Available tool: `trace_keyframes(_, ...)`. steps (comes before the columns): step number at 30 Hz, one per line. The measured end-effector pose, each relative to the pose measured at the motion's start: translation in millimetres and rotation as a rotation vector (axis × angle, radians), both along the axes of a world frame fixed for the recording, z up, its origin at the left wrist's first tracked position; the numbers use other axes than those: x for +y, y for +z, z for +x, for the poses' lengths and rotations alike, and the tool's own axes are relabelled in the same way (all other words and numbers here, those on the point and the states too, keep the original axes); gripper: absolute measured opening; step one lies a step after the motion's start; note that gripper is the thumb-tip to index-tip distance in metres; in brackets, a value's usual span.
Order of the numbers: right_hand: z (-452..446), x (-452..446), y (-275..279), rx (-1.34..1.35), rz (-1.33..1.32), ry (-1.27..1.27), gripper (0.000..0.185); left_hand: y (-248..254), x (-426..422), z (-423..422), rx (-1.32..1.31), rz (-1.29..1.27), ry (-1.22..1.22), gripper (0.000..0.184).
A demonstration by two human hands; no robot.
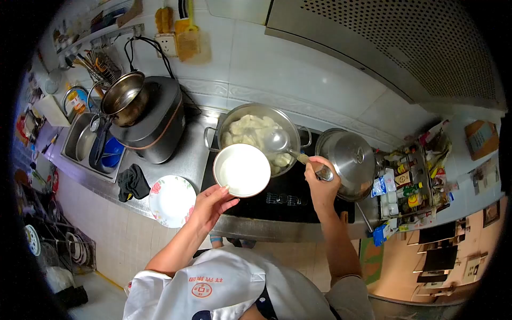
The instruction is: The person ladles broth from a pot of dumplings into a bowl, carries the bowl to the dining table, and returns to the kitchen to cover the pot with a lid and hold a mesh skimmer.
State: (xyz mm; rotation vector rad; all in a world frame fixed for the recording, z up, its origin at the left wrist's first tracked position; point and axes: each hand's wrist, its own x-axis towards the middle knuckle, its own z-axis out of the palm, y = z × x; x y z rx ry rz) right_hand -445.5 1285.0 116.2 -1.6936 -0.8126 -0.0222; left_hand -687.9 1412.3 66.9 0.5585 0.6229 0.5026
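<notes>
My left hand (212, 205) is closed on the rim of a white bowl (241, 169), which it holds at the near edge of a steel pot (213, 140). Pale dumplings (246, 128) fill the pot, and the bowl covers part of them. In my right hand (323, 180) is the handle of a metal ladle (276, 141); its round head is over the dumplings inside the pot. Whether anything lies in the ladle I cannot make out. The bowl's inside looks plain white.
Right of the pot stands a lidded steel pan (349, 162) on the black cooktop (277, 205). A floral plate (172, 200) and a dark cloth (133, 182) lie on the counter at left, near a rice cooker (154, 128). Bottles (413, 200) crowd the right side. A range hood (394, 48) hangs above.
</notes>
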Motion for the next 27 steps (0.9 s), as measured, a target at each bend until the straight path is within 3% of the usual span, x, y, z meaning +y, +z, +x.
trace_keyframes(27, 5.8, 7.4, -3.3, 0.345, 0.155, -0.036, 0.013, -2.7, -2.6, -0.3, -0.025, -0.026, 0.017, 0.032)
